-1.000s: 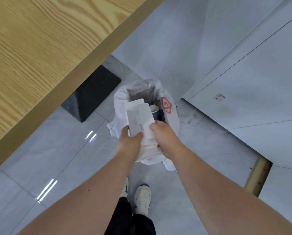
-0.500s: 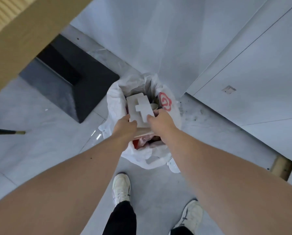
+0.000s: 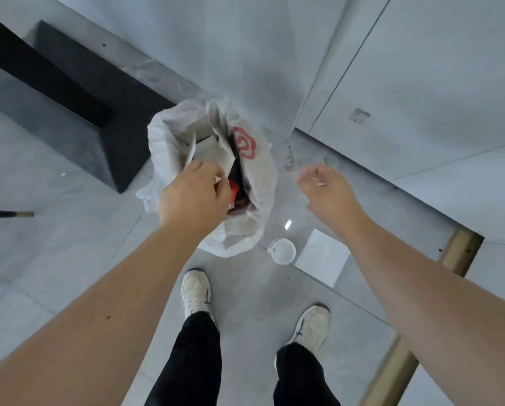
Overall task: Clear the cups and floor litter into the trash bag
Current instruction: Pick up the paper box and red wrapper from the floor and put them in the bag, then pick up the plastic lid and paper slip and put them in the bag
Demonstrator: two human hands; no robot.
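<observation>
The white trash bag [image 3: 260, 183] with a red logo stands open on the grey floor. White cardboard [image 3: 211, 152] lies inside it above dark and red litter. My left hand [image 3: 194, 194] hovers over the bag's near rim with the fingers curled down. A white sliver shows at the fingertips, and I cannot tell whether they grip it. My right hand [image 3: 329, 190] is off to the bag's right, above the floor, fingers apart and holding nothing. A round white lid [image 3: 281, 250] and a white paper sheet [image 3: 323, 260] lie on the floor right of the bag.
A black table base [image 3: 78, 112] stands left of the bag. Grey wall panels [image 3: 421, 83] run behind and to the right. A brass floor fitting [image 3: 459, 253] sits at the right. My two white shoes [image 3: 195, 291] stand just behind the bag. A thin dark rod [image 3: 5, 214] pokes in from the left.
Both hands held the white cardboard over the bag; it now lies inside. My right hand has pulled away to the right and opened. The view has tilted down, and the lid and paper now show.
</observation>
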